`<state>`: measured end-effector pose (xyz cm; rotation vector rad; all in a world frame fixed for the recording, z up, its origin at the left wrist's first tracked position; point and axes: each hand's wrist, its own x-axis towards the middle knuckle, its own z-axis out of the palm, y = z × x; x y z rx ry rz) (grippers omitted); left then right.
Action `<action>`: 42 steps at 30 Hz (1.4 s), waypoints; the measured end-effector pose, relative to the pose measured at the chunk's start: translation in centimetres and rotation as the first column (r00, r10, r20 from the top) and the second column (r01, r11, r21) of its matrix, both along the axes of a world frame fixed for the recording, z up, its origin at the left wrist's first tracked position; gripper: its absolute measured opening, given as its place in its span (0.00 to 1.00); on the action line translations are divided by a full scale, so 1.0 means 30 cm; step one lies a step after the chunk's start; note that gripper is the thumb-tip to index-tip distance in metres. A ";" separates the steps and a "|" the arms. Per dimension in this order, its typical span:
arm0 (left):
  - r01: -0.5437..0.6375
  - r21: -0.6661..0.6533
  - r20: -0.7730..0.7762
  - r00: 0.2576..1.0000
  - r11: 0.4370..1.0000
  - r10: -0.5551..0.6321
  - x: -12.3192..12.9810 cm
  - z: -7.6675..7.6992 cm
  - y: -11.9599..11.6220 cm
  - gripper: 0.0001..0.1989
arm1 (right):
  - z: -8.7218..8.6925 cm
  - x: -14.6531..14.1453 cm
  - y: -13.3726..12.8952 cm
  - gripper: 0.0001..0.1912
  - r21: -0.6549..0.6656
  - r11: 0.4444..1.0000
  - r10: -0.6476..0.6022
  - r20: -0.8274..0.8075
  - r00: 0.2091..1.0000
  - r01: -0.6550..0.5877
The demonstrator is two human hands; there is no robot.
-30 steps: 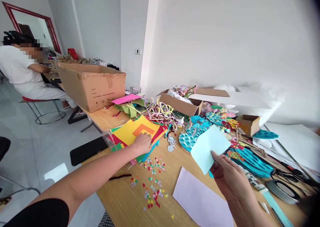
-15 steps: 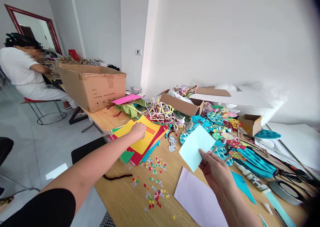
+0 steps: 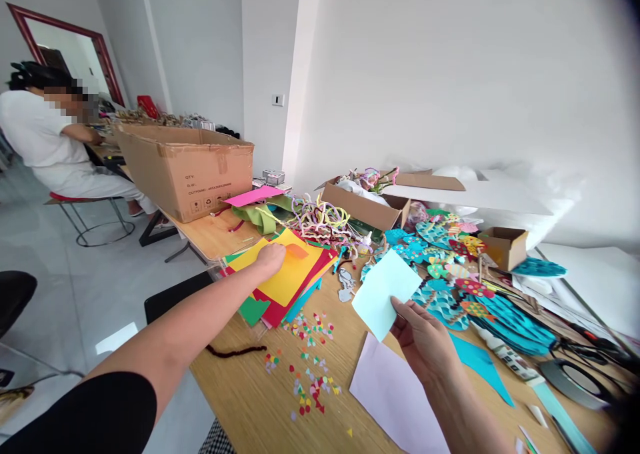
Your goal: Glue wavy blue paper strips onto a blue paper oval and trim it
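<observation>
Left hand (image 3: 271,259): on the yellow sheets (image 3: 295,277), fingers curled; I can't tell whether it grips one
Right hand (image 3: 420,331): thumb and fingers pinched on the pale blue sheet (image 3: 386,295)
Pale blue sheet: raised above the table (image 3: 260,391), near the lilac sheet (image 3: 393,397)
Confetti (image 3: 315,381): scattered between the arms

Confetti (image 3: 316,382), lilac sheet (image 3: 393,394), narrow gap between

On our pale wooden table (image 3: 255,391) lie small multicoloured paper cut-outs (image 3: 315,391), left of a pale lilac paper sheet (image 3: 395,397)
</observation>
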<state>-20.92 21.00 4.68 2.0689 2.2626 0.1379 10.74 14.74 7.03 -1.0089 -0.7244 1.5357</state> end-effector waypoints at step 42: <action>-0.015 0.174 0.797 0.589 0.985 -0.131 -0.230 0.283 -0.483 0.19 | -0.114 -0.804 0.013 0.08 -0.054 0.516 0.097 0.995 -0.004 -0.855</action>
